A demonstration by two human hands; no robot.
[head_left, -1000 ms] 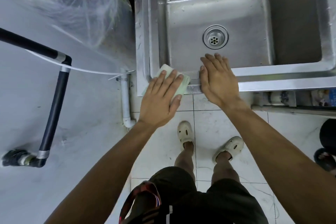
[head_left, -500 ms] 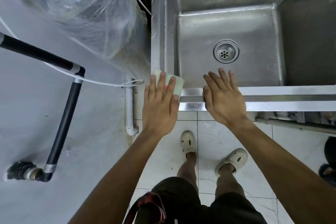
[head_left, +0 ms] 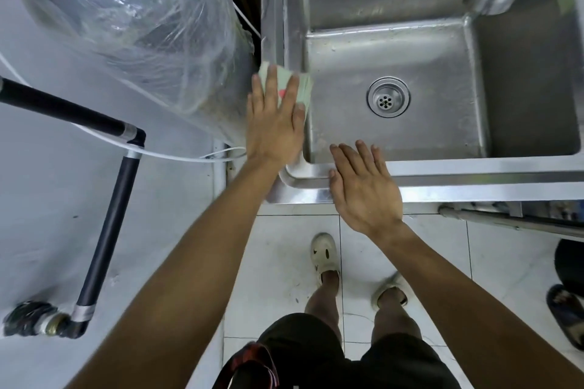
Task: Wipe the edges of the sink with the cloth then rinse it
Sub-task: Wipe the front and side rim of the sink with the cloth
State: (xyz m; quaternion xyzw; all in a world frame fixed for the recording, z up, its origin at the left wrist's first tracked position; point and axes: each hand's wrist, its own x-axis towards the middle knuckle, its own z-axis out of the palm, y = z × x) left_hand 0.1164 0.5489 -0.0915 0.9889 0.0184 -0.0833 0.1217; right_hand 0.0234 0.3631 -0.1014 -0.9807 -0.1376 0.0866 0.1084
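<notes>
**Wiping the left rim with a flat hand**

The left hand [head_left: 275,123] lies flat, fingers straight, and presses the cloth [head_left: 286,85] on the left rim of the sink [head_left: 442,172], left of the frame's centre. The cloth is pale green with a small red mark, and part of it hangs over the inner edge. The right hand [head_left: 363,186] is also flat and holds nothing; it rests on the front rim, near the lower left corner of the basin.

To do this step well, I think the palm should keep even pressure and push the cloth along the rim toward the top of the frame, so that the whole width is covered. The plastic wrap [head_left: 136,31] stands just beside the rim, so the cloth may catch on it. The right hand gives support.

Count: one cloth, one sink, one drain [head_left: 388,97], two hands, two light shoes on the feet, one black pipe [head_left: 107,234] in the lower left.
</notes>
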